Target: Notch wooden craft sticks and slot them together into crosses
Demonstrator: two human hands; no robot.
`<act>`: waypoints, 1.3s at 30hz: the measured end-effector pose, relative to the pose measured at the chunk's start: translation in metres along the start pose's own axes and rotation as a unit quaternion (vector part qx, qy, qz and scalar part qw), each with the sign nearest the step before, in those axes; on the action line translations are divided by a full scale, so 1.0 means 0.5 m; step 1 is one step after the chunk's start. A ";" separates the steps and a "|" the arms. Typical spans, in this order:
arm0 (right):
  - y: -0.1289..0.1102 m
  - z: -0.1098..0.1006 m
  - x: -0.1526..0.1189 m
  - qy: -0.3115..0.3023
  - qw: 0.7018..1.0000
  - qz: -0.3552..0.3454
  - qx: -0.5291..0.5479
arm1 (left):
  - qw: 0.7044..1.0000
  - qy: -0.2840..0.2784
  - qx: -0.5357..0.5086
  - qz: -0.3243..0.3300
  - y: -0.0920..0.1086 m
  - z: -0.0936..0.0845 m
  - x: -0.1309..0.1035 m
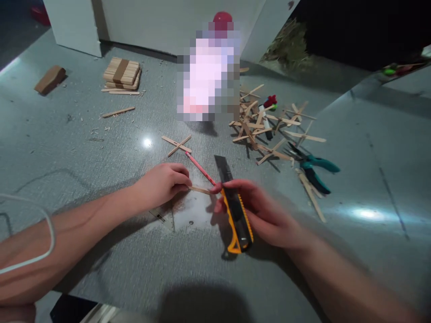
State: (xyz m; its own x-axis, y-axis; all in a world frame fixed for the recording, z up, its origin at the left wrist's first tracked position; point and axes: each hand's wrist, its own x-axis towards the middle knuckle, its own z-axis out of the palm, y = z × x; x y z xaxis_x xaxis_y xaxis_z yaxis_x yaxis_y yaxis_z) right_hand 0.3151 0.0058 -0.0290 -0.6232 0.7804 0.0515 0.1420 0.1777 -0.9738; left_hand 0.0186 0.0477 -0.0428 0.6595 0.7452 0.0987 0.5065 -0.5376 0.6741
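Low over the grey table, my left hand (170, 181) is closed on one end of a wooden craft stick (200, 189). The fingertips of my right hand (249, 202) are at the stick's other end, and that hand is closed round a yellow and black utility knife (238, 215) whose wide blade points away from me. A red pencil (201, 168) lies just beyond the stick, its near end by my right fingertips. Past it, two sticks form a flat cross (177, 145). A white patch (191, 215) shows on the table beneath my hands.
A pile of crossed sticks (252, 125) with a marker (266, 122) lies back right, beside teal-handled pliers (313, 168). Back left are a banded stick bundle (121, 72), a brown block (50, 80) and a loose stick (118, 112). A white cable (50, 224) crosses my left forearm.
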 end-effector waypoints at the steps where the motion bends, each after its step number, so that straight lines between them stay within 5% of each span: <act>1: -0.007 -0.012 -0.002 0.004 1.000 -0.006 0.014 | 1.000 0.002 -0.001 0.000 0.000 0.001 0.000; 6: -0.036 -0.049 -0.019 0.030 0.999 0.025 0.022 | 1.000 0.014 0.004 -0.017 0.001 0.005 0.003; 10: -0.041 -0.016 -0.048 0.065 0.993 0.027 -0.099 | 1.000 0.009 0.010 -0.015 -0.001 0.006 0.004; 15: -0.049 0.036 -0.076 0.068 0.915 -0.063 -0.393 | 1.000 0.004 0.026 -0.009 -0.001 0.008 0.006; 22: -0.055 0.061 -0.079 0.044 0.843 -0.089 -0.528 | 1.000 0.006 0.029 -0.006 -0.005 0.011 0.009; 31: -0.041 0.075 -0.081 0.063 0.867 -0.061 -0.491 | 1.000 0.005 0.023 0.009 -0.009 0.011 0.013; 39: -0.023 0.077 -0.073 0.076 0.858 -0.079 -0.502 | 1.000 -0.002 0.024 0.017 -0.011 0.013 0.017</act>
State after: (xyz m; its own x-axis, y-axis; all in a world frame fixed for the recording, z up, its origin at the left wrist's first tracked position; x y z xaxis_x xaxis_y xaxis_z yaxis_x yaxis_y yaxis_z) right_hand 0.3066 -0.0480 -0.0284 -0.5987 0.7545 0.2689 0.7037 0.6558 -0.2734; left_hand 0.0250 0.0548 -0.0504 0.6781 0.7254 0.1182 0.5100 -0.5802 0.6350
